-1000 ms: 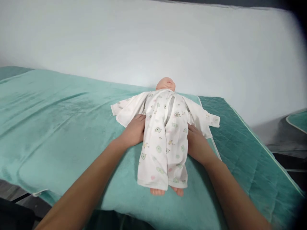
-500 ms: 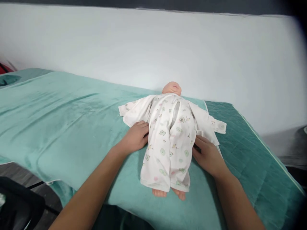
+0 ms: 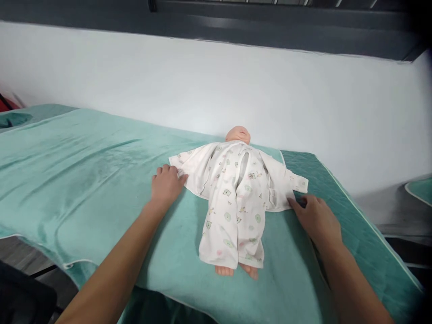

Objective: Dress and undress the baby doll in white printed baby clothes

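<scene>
A baby doll (image 3: 238, 134) lies on its back, head toward the wall and bare feet toward me. It wears a white printed baby shirt (image 3: 275, 186), spread open at both sides, and matching printed pants (image 3: 232, 216) that cover its middle and legs. My left hand (image 3: 168, 185) is closed with thumb and fingers at the shirt's left edge, just below the left sleeve. On the other side my right hand (image 3: 315, 218) pinches the shirt's right lower corner below the right sleeve. Both sleeves stretch outward.
A teal sheet (image 3: 101, 198) covers the padded surface, with a darker quilted teal cover (image 3: 354, 225) along the right. Behind the doll's head rises a white wall (image 3: 216, 85) topped by a dark ledge (image 3: 270, 29). A dark chair (image 3: 25, 292) stands at lower left.
Both hands have moved outward from the sides of the pants to the shirt's edges. The shirt's side flaps are now drawn out wider. My view has tilted up slightly.
</scene>
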`<state>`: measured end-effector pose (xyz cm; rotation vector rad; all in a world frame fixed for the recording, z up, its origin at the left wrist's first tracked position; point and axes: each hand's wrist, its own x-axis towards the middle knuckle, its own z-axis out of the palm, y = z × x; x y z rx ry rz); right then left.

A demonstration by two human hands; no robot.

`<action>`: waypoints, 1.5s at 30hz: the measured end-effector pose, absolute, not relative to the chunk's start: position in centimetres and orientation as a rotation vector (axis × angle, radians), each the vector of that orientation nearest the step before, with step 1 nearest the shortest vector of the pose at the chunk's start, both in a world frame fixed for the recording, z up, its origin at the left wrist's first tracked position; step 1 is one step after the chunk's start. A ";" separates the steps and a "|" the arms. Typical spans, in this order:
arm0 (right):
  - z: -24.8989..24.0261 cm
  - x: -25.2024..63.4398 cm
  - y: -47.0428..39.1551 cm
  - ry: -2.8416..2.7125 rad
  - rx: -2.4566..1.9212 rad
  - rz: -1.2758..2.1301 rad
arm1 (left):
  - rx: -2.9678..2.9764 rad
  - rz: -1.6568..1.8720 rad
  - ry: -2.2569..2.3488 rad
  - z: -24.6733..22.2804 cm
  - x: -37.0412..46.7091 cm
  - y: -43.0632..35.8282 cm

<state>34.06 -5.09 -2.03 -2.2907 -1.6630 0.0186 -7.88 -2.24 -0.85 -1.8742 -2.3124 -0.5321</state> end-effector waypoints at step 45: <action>6.8 22.0 5.6 -1.569 -1.543 0.332 | -2.542 -1.130 -2.198 7.9 5.1 11.3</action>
